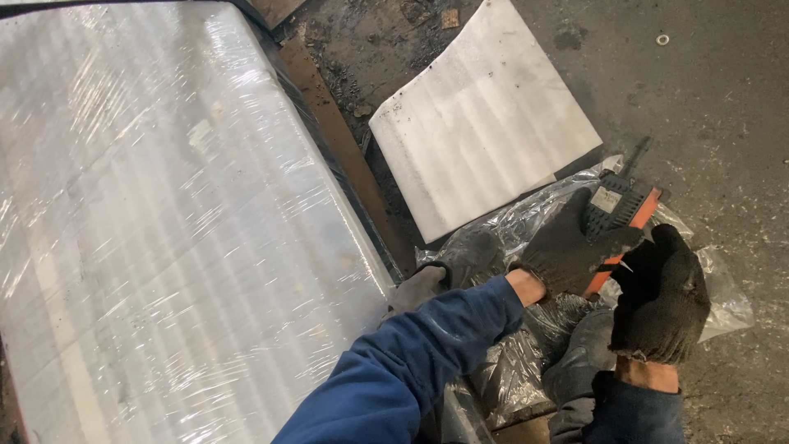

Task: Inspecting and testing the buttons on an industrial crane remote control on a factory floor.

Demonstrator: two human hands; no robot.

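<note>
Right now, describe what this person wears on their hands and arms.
Both the left hand and the right hand wear dark, dusty knitted work gloves. Blue fabric sleeves cover both arms, ending short of the gloves at each wrist.

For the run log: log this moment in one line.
left hand: grips black-orange handset | right hand: on handset | below: clear plastic bag

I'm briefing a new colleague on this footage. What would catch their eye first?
The huge white slab wrapped in shiny clear film fills the whole left side. At lower right, the gloved left hand and right hand close on an orange-and-black handheld device above crumpled plastic. A pale sheet lies on the gritty floor behind.
</note>
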